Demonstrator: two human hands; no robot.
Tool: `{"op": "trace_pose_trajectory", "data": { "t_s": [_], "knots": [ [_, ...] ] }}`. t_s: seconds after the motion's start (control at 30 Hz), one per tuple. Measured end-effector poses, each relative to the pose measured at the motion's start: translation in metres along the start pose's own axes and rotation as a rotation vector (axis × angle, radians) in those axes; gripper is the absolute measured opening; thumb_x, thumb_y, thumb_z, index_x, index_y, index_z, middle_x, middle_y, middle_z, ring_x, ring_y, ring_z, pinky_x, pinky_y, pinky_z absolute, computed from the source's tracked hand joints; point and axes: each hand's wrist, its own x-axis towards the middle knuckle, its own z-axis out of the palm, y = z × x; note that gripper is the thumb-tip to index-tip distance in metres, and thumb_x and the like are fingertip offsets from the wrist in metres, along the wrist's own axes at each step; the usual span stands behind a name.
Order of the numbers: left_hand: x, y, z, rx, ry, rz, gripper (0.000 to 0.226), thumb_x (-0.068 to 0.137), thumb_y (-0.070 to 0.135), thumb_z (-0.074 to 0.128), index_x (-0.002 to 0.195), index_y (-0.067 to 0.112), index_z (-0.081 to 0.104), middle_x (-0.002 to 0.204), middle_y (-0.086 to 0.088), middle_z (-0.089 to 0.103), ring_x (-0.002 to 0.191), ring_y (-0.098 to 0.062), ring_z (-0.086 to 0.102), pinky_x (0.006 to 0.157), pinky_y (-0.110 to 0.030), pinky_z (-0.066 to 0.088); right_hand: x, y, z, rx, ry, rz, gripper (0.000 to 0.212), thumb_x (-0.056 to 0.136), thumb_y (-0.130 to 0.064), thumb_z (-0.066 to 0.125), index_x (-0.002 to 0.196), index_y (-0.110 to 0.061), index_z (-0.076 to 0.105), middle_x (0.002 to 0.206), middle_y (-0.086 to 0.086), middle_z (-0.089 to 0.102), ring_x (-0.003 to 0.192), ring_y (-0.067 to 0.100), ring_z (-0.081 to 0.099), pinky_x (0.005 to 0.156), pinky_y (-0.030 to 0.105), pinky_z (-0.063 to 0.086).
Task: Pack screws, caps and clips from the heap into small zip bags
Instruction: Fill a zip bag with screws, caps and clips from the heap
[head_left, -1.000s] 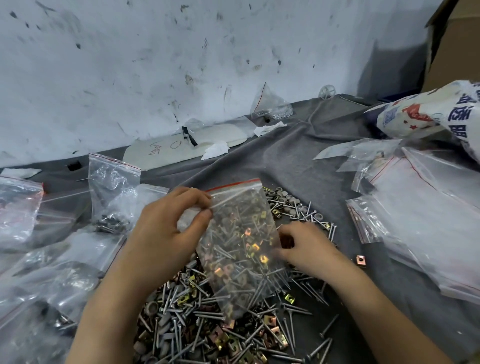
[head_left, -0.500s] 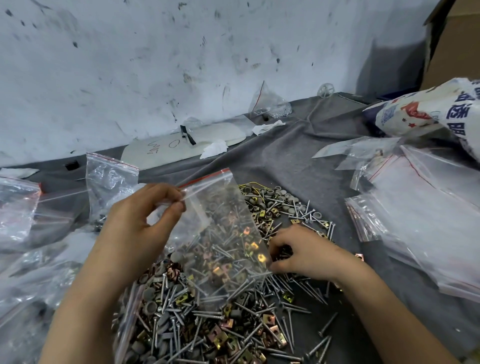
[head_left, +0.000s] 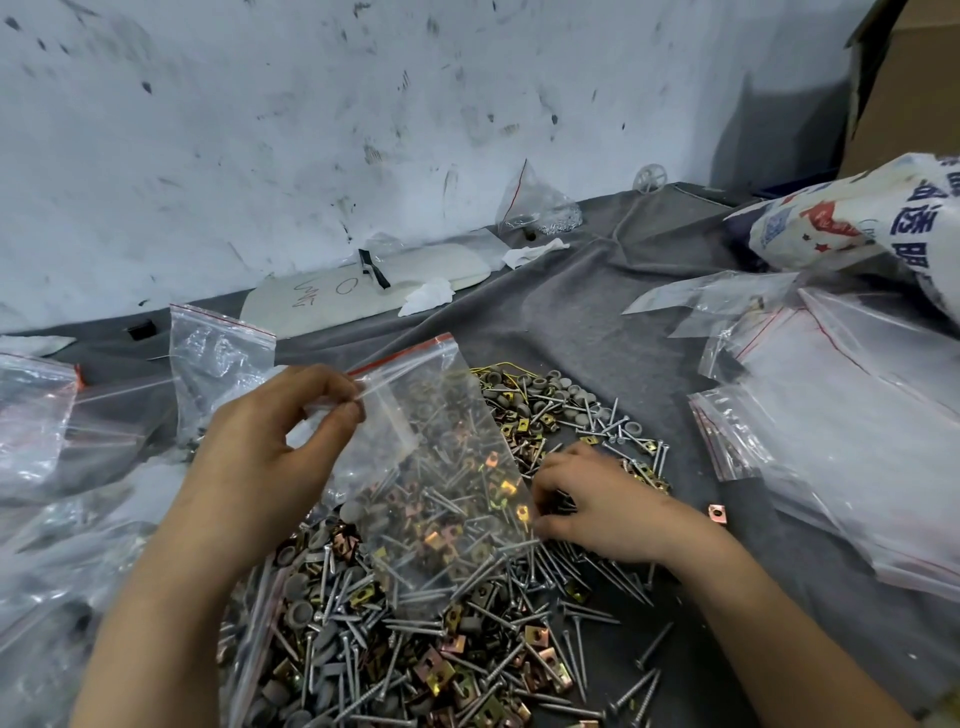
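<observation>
Two hands at work — the left hand (head_left: 275, 452) pinches the zip bag (head_left: 441, 467) by its mouth above the heap (head_left: 415, 649), so spread that mouth wide while the right hand (head_left: 597, 512), fingers curled among the screws (head_left: 613, 577), grip unclear, lifts a small pinch.

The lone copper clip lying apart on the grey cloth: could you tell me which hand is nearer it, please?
Right. The right hand rests on the heap just left of the clip; the left hand pinches the zip bag much farther left.
</observation>
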Motion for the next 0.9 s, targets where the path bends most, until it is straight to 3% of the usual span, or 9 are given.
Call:
{"op": "trace_pose_trajectory", "data": {
  "t_s": [0.1, 0.23, 0.37, 0.53, 0.63, 0.7, 0.77, 0.83, 0.9],
  "knots": [
    [0.000, 0.001, 0.000, 0.002, 0.001, 0.002, 0.022, 0.089, 0.013, 0.062, 0.077, 0.032, 0.062, 0.084, 0.028, 0.063, 0.073, 0.013, 0.057, 0.059, -0.004, 0.034, 0.000, -0.001, 0.000, -0.008, -0.006, 0.001, 0.011, 0.086, -0.037, 0.065, 0.083, -0.032, 0.056, 0.098, -0.012, 0.049, 0.104, 0.009, 0.032, 0.101, 0.041, 0.032],
    [0.000, 0.002, 0.000, 0.012, -0.001, 0.002, 0.020, 0.089, 0.012, 0.063, 0.078, 0.029, 0.063, 0.080, 0.018, 0.065, 0.078, 0.012, 0.058, 0.061, -0.005, 0.034, -0.001, -0.002, 0.000, -0.033, -0.026, -0.011, 0.013, 0.084, -0.037, 0.068, 0.090, -0.025, 0.068, 0.102, -0.011, 0.051, 0.109, 0.012, 0.033, 0.098, 0.040, 0.034],
    [-0.001, 0.004, 0.000, 0.018, -0.008, 0.007, 0.018, 0.089, 0.014, 0.063, 0.079, 0.029, 0.064, 0.085, 0.018, 0.065, 0.086, 0.012, 0.059, 0.066, -0.010, 0.037, 0.000, -0.002, 0.001, -0.011, 0.006, -0.038, 0.008, 0.085, -0.034, 0.066, 0.084, -0.029, 0.059, 0.095, -0.013, 0.047, 0.107, 0.011, 0.031, 0.098, 0.040, 0.034],
    [0.000, 0.003, 0.000, 0.016, -0.004, 0.010, 0.019, 0.089, 0.011, 0.063, 0.079, 0.028, 0.064, 0.084, 0.016, 0.065, 0.083, 0.015, 0.058, 0.064, 0.000, 0.036, 0.002, -0.001, -0.001, 0.004, 0.114, -0.008, 0.005, 0.090, -0.032, 0.061, 0.091, -0.028, 0.058, 0.098, -0.012, 0.052, 0.110, 0.012, 0.036, 0.096, 0.030, 0.034],
    [0.000, 0.002, 0.000, 0.011, -0.006, 0.012, 0.020, 0.088, 0.013, 0.063, 0.078, 0.030, 0.063, 0.083, 0.017, 0.065, 0.084, 0.013, 0.059, 0.065, -0.002, 0.037, 0.002, -0.001, -0.003, 0.106, 0.333, 0.052, 0.003, 0.094, -0.023, 0.058, 0.091, -0.024, 0.056, 0.093, -0.008, 0.057, 0.097, 0.009, 0.048, 0.079, 0.019, 0.036],
    [0.000, 0.003, 0.002, 0.019, -0.020, 0.031, 0.018, 0.088, 0.015, 0.063, 0.079, 0.031, 0.063, 0.088, 0.017, 0.066, 0.089, 0.006, 0.061, 0.071, -0.011, 0.041, 0.001, -0.004, -0.005, 0.340, 0.544, 0.090, 0.009, 0.092, -0.015, 0.061, 0.086, -0.021, 0.057, 0.080, -0.012, 0.058, 0.077, 0.002, 0.054, 0.067, 0.011, 0.038],
    [0.000, 0.009, 0.005, 0.020, -0.068, 0.080, 0.018, 0.088, 0.016, 0.063, 0.080, 0.032, 0.063, 0.096, 0.018, 0.066, 0.095, 0.003, 0.061, 0.080, -0.016, 0.044, -0.001, -0.008, -0.006, 0.641, 0.729, 0.086, 0.019, 0.090, -0.006, 0.061, 0.082, -0.022, 0.057, 0.068, -0.010, 0.061, 0.061, 0.001, 0.055, 0.059, 0.012, 0.043],
    [-0.001, 0.017, 0.012, 0.025, -0.156, 0.151, 0.016, 0.091, 0.021, 0.062, 0.080, 0.033, 0.063, 0.103, 0.017, 0.065, 0.099, 0.006, 0.057, 0.084, -0.007, 0.039, -0.004, -0.014, -0.008, 0.851, 0.922, 0.001, 0.025, 0.091, -0.001, 0.059, 0.083, -0.025, 0.056, 0.068, -0.005, 0.063, 0.056, 0.007, 0.059, 0.056, 0.018, 0.048],
    [-0.003, 0.026, 0.022, 0.056, -0.262, 0.195, 0.012, 0.091, 0.026, 0.059, 0.081, 0.031, 0.064, 0.109, 0.016, 0.061, 0.103, 0.009, 0.052, 0.084, 0.000, 0.032, -0.008, -0.018, -0.011, 0.902, 1.125, -0.108, 0.029, 0.092, -0.003, 0.058, 0.084, -0.030, 0.057, 0.071, 0.004, 0.064, 0.059, 0.015, 0.063, 0.060, 0.022, 0.050]
  ]
}}
